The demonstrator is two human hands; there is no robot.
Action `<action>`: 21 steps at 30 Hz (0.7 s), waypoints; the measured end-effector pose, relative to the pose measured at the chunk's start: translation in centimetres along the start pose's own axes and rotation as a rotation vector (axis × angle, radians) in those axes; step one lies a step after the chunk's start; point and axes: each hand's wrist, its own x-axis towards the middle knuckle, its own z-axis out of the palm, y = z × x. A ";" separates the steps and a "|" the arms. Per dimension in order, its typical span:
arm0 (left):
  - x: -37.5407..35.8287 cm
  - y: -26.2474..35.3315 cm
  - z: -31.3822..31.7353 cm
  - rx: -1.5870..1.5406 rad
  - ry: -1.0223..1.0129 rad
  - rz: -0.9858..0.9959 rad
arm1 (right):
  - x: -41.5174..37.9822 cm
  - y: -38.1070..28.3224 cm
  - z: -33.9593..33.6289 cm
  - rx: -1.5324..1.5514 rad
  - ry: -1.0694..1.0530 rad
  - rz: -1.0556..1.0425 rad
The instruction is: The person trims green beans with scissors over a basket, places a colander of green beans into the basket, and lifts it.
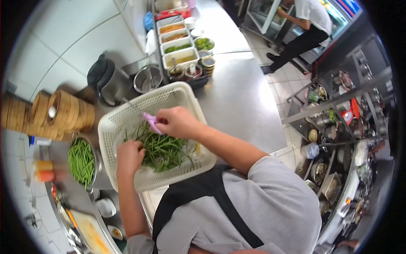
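A white perforated basket (192,170) stands in front of me, with long green beans (163,148) lying loosely inside. My right hand (176,122) is closed round the purple handle of a peeler-like tool (152,122) above the basket. Over the basket's left part, my left hand (130,155) has its fingers bent together at the beans; what it grips, if anything, is hidden. Left of the basket, a metal bowl (98,163) holds many more green beans (81,161).
Bamboo steamers (69,111), a metal jug (111,82) and a metal pot (148,79) stand beyond the basket. White trays of cut food (181,56) line the steel counter (237,93). Another person (311,25) bends at a fridge. A cutting board (88,230) lies lower left.
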 end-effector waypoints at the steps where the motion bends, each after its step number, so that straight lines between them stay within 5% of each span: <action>1: -0.1 0.2 -0.8 -0.066 -0.003 -0.026 | 0.0 0.0 -0.1 -0.013 0.008 -0.002; 10: -1.4 -1.2 -2.1 -0.195 0.353 0.025 | 0.3 -0.2 -0.1 0.033 -0.053 0.039; 11: -1.4 -1.4 -2.1 -0.386 0.355 -0.043 | 0.2 -0.2 0.0 0.037 -0.062 0.035; 21: -2.2 -2.3 -0.2 -0.726 0.552 -0.164 | 0.6 -0.9 -1.1 0.417 -0.618 0.272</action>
